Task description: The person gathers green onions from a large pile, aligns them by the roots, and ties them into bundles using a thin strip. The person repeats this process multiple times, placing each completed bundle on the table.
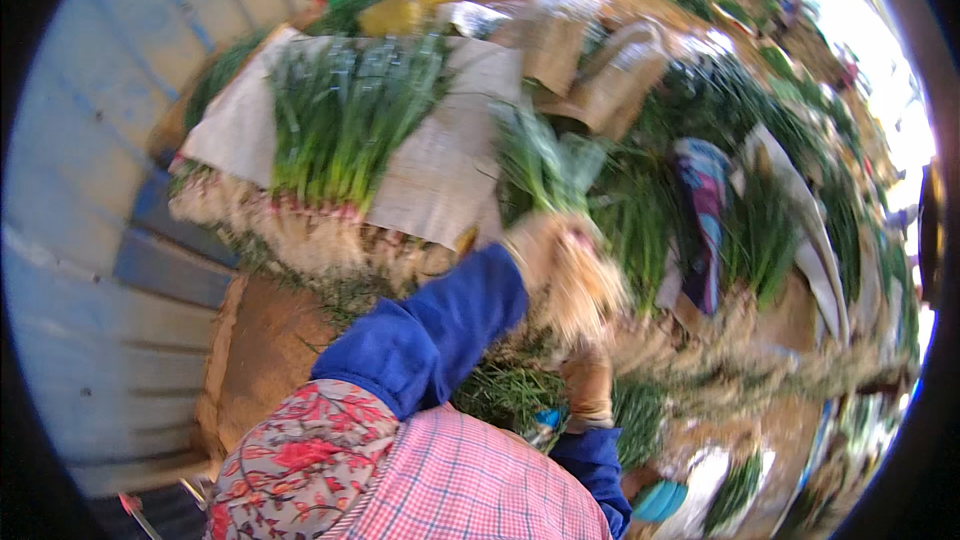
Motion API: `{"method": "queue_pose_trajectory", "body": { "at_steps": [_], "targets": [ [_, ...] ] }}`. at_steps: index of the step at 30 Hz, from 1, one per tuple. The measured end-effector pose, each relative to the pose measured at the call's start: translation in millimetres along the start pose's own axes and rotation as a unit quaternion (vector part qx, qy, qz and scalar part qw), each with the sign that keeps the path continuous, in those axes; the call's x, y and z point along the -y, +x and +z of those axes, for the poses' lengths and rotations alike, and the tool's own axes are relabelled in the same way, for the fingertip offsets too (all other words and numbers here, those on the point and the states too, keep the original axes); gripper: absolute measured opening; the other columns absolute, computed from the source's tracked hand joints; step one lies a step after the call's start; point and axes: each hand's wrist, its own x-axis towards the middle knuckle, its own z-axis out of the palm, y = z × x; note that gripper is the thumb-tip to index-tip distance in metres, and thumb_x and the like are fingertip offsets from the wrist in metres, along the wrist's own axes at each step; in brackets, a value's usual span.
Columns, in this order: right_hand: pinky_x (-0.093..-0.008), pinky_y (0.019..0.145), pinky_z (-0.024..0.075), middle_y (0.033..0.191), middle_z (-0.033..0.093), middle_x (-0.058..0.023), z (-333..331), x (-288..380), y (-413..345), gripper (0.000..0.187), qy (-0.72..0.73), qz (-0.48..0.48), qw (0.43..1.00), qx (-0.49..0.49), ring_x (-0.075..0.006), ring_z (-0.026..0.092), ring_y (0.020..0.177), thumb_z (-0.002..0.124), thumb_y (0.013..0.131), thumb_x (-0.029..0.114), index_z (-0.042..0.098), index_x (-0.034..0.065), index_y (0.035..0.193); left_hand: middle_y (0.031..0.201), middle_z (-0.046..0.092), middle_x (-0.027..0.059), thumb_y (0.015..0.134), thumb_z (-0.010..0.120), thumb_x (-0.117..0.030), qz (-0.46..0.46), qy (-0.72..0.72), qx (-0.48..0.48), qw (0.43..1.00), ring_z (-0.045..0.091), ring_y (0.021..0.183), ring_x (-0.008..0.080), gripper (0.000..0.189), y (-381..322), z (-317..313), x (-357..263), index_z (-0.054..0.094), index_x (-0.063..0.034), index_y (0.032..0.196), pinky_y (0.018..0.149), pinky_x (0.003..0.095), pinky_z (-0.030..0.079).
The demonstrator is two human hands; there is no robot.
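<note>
My left hand [534, 244], in a blue sleeve, is closed around a bunch of spring onions [551, 165]. Its green leaves point away from me, and its pale roots [581, 292] hang toward me. Just below the root ends is my right hand [589, 382], its fingertips hidden or blurred against the roots. Whether they grip anything does not show. To the left of the held bunch, more spring onions [337, 127] lie in a row on a pale woven sheet [457, 142], with roots on my side.
A corrugated metal wall [97, 240] runs along the left. Spring onion bunches [637, 240] and a patterned purple-blue wrap [703, 217] lie to the right. Loose green trimmings [510, 394] cover ground before me. Brown sacking [619, 82] lies farther back. A turquoise object [660, 500] is at lower right.
</note>
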Motion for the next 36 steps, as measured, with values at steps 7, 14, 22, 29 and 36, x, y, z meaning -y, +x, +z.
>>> {"method": "queue_pose_trajectory", "body": {
  "at_steps": [7, 14, 22, 29, 36],
  "targets": [
    [-0.0319, 0.079, 0.0467, 0.095, 0.06, -0.0103, 28, 5, -4, 0.033, -0.098, -0.124, 0.981, 0.108, -0.0218, 0.058, 0.086, 0.058, 0.082, 0.018, 0.055, -0.0002, 0.109, 0.055, 0.055, 0.0114, 0.075, 0.063, -0.004, 0.028, 0.061, -0.027, 0.997, 0.055, 0.046, 0.0208, 0.01, -92, 56, -53, 0.057, 0.0033, 0.072, 0.042, 0.0335, 0.047],
    [-0.022, 0.045, 0.0358, 0.059, 0.05, -0.001, 40, -4, -7, 0.018, 0.177, 0.236, 0.954, 0.049, -0.0093, 0.043, 0.048, 0.051, 0.077, 0.009, 0.061, -0.0003, 0.088, 0.061, 0.058, 0.0067, 0.074, 0.065, -0.011, 0.256, 0.36, -0.057, 0.895, 0.055, 0.048, 0.012, 0.017, -178, 4, -214, 0.059, 0.0007, 0.084, 0.041, 0.0238, 0.044],
    [-0.0225, 0.048, 0.0326, 0.059, 0.048, 0.0002, 91, -5, -8, 0.017, 0.189, 0.248, 0.95, 0.001, -0.0094, 0.042, 0.051, 0.052, 0.079, 0.012, 0.061, 0.0011, 0.087, 0.07, 0.061, 0.0092, 0.089, 0.052, -0.023, 0.043, 0.501, -0.169, 0.848, 0.057, 0.057, 0.0157, 0.026, -222, -288, -298, 0.063, -0.0004, 0.091, 0.051, 0.0291, 0.047],
    [-0.024, 0.04, 0.0326, 0.055, 0.048, 0.0003, 101, -23, -24, 0.012, 0.17, 0.302, 0.938, 0.029, -0.0097, 0.042, 0.045, 0.052, 0.077, 0.011, 0.061, 0.0061, 0.083, 0.082, 0.063, 0.0117, 0.078, 0.065, -0.033, -0.004, 0.314, -0.475, 0.822, 0.056, 0.06, 0.0173, 0.041, -189, -323, -214, 0.062, 0.0031, 0.097, 0.047, 0.0322, 0.042],
    [-0.0311, 0.059, 0.0472, 0.071, 0.06, -0.0048, 88, -40, -72, 0.02, 0.003, 0.278, 0.959, -0.048, -0.0165, 0.056, 0.062, 0.051, 0.076, 0.016, 0.064, 0.0062, 0.088, 0.125, 0.047, 0.0241, 0.072, 0.067, -0.045, 0.146, 0.545, -0.599, 0.568, 0.049, 0.111, 0.0351, 0.089, -188, -365, -209, 0.029, 0.0071, 0.133, 0.093, 0.0376, 0.038]
  ]
}}
